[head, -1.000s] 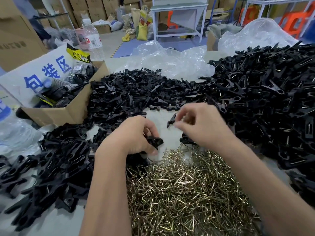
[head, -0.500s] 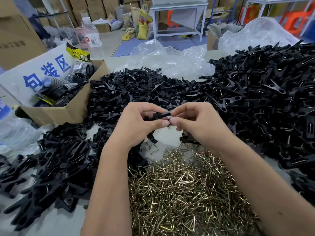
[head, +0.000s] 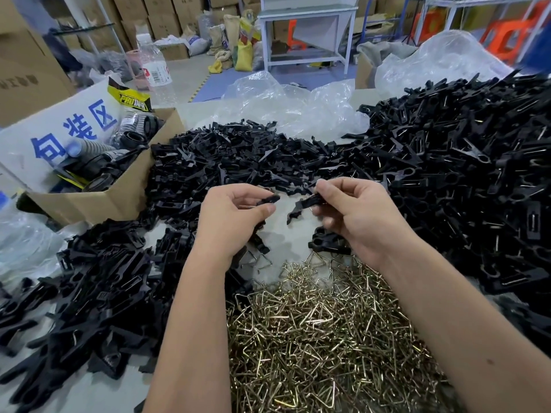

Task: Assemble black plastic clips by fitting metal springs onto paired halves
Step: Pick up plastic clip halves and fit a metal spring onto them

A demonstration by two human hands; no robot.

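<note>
My left hand pinches one black clip half between thumb and fingers. My right hand pinches a second black clip half, which hangs down to the left from its fingertips. The two halves are a short gap apart above a bare patch of table. A heap of brass-coloured metal springs lies just below my hands. Loose black halves are piled behind and to the left. No spring shows in either hand.
A large pile of clips with springs fitted fills the right side. A cardboard box with black rings and a blue-lettered sign stands at the left. Crumpled clear plastic bags lie behind the piles. More black halves cover the near left.
My left hand rose from the table with a clip half and met the right hand. Since then the hands have drawn apart, each holding its own half.
</note>
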